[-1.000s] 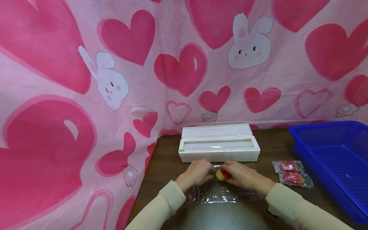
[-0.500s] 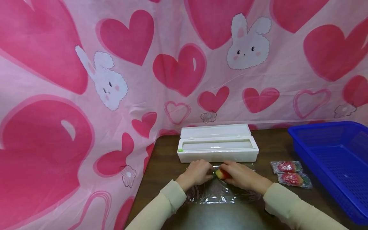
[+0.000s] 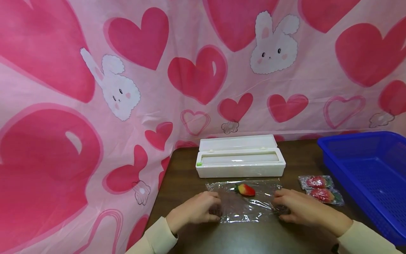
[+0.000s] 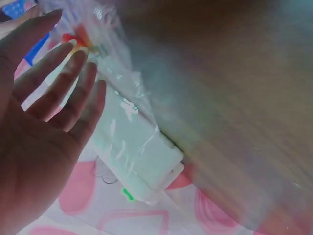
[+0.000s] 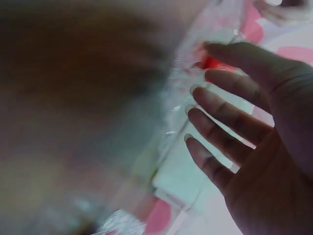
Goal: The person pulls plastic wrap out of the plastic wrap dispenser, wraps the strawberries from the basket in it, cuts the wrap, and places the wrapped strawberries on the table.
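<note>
A red and yellow strawberry (image 3: 246, 189) with a green leafy end lies on a sheet of clear plastic wrap (image 3: 238, 210), near its far edge. My left hand (image 3: 197, 209) is at the left end of the sheet, and in the left wrist view its fingers are spread with nothing held. At the sheet's right end is my right hand (image 3: 298, 208); the right wrist view shows its fingers extended and apart, holding nothing. Whether the fingertips touch the film cannot be told.
Behind the sheet stands a white wrap dispenser box (image 3: 241, 171) with its lid raised. Two wrapped strawberries (image 3: 323, 195) lie to the right, beside a blue plastic basket (image 3: 345, 169). A pink heart-print cloth (image 3: 196, 88) hangs behind the brown table (image 3: 180, 169).
Both hands have let go of the strawberry and moved apart and nearer to me, one to each end of the wrap. The strawberry stays on the film.
</note>
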The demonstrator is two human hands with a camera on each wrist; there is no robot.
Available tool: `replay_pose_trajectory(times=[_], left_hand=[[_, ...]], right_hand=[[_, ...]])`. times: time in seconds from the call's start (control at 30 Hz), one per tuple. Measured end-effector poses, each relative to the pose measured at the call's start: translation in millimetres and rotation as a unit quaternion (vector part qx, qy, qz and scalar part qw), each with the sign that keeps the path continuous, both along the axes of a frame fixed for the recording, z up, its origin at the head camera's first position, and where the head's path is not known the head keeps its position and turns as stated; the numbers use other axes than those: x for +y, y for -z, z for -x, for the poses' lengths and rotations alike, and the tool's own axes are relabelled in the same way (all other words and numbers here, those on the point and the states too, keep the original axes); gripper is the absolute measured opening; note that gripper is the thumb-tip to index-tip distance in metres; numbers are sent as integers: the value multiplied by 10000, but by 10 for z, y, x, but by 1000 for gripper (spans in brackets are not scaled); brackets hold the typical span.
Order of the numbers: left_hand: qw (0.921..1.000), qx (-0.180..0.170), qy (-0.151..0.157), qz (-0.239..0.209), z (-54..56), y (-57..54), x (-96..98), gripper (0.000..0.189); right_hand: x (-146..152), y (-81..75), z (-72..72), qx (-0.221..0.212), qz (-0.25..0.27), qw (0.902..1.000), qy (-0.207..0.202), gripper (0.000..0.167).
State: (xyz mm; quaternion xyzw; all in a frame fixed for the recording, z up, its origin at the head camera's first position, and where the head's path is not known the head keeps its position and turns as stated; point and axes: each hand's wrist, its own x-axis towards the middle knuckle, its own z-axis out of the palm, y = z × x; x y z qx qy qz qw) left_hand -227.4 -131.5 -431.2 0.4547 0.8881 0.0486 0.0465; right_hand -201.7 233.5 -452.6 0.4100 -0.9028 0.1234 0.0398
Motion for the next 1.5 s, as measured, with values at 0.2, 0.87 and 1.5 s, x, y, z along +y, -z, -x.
replay_pose_trajectory(times=[0.2, 0.87, 1.5], left_hand=[[9981, 385, 178, 455, -175, 71, -106, 32], [9947, 444, 20, -931, -117, 246, -267, 7], [9600, -960, -1170, -2356, 193, 100, -227, 11]], right_hand=[[111, 179, -61, 839, 146, 9953, -453, 29], [198, 330, -91, 965, 1207, 9880, -28, 27], [178, 56, 152, -611, 2299, 9677, 837, 14]])
